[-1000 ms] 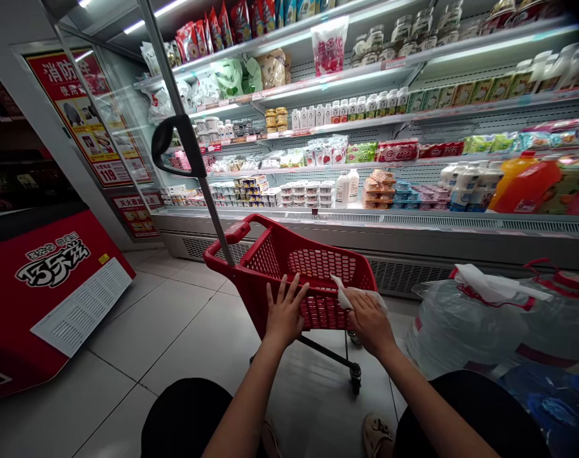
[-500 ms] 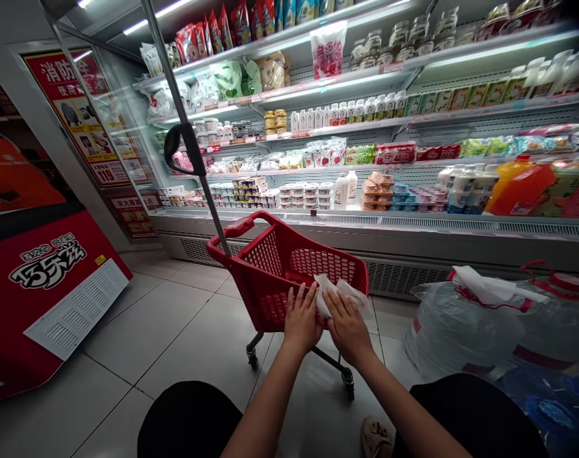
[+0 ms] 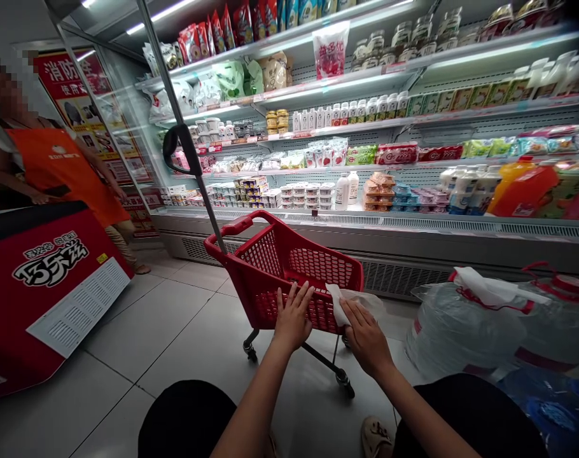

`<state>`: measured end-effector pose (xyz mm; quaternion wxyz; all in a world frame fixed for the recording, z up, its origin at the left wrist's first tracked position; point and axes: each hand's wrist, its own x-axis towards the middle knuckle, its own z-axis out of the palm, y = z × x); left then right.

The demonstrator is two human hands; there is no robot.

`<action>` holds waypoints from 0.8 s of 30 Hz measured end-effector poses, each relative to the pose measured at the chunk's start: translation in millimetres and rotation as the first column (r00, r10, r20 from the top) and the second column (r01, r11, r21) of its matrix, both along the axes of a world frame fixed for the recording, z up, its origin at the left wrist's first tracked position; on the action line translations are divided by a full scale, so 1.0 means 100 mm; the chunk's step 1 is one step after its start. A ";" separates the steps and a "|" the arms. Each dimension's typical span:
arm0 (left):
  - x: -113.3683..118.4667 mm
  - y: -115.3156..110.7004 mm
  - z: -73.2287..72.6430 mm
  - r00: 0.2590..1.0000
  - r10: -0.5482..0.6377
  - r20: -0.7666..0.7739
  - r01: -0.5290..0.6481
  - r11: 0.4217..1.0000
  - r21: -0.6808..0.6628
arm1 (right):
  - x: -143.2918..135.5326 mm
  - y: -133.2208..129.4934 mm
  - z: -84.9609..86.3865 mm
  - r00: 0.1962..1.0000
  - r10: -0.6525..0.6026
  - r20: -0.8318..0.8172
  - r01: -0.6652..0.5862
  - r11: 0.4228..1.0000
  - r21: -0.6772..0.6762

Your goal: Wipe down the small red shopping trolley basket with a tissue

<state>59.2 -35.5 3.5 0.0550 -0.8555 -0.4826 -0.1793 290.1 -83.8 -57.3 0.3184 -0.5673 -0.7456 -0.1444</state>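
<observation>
A small red plastic shopping cart [image 3: 258, 299] stands in front of me on grey casters, a tall pole rising from its left end. My left hand [image 3: 293, 318] lies on the cart's near side wall, fingers spread, holding nothing. Against the same wall, further right, my right hand [image 3: 366, 331] presses a white tissue [image 3: 336, 305]. Its fingers lie over the tissue, and part of the sheet sticks out to the right past the cart's end.
Behind the cart runs a lit refrigerated shelf [image 3: 389, 222] of dairy and drinks. Wrapped water jugs [image 3: 466, 331] stand at right. A red chest freezer [image 3: 55, 286] is at left, with a person in an orange apron [image 3: 55, 159] behind it.
My right hand has slid right with the tissue, and my left hand slightly left, so they are further apart. A person in an orange apron has come further into view at left.
</observation>
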 end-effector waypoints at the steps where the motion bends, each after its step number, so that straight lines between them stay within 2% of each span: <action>1: 0.00 -0.01 0.00 1.000 0.004 0.004 -0.004 1.000 0.002 | -0.05 -0.03 0.01 1.000 -0.003 -0.005 0.003 1.000 0.004; 6: 0.03 -0.09 -0.03 0.997 0.068 0.047 -0.069 0.997 0.022 | -0.31 -0.22 0.03 0.998 0.056 0.042 -0.056 0.998 0.004; 9: 0.03 -0.13 -0.08 0.992 0.113 0.057 -0.115 0.993 0.036 | -0.46 -0.25 0.06 0.991 0.107 0.083 -0.107 0.994 0.001; 16: -0.18 -0.11 -0.10 0.987 0.162 0.006 -0.162 0.986 0.032 | -0.82 0.05 0.21 0.969 0.215 0.121 -0.213 0.977 -0.027; 20: -0.27 -0.09 -0.08 0.987 0.161 0.002 -0.161 0.986 0.047 | -0.83 0.08 0.23 0.959 0.257 0.120 -0.255 0.966 -0.039; 24: -0.29 -0.10 -0.09 0.982 0.188 0.015 -0.189 0.979 0.071 | -0.62 -0.03 0.18 0.953 0.273 0.131 -0.269 0.962 -0.049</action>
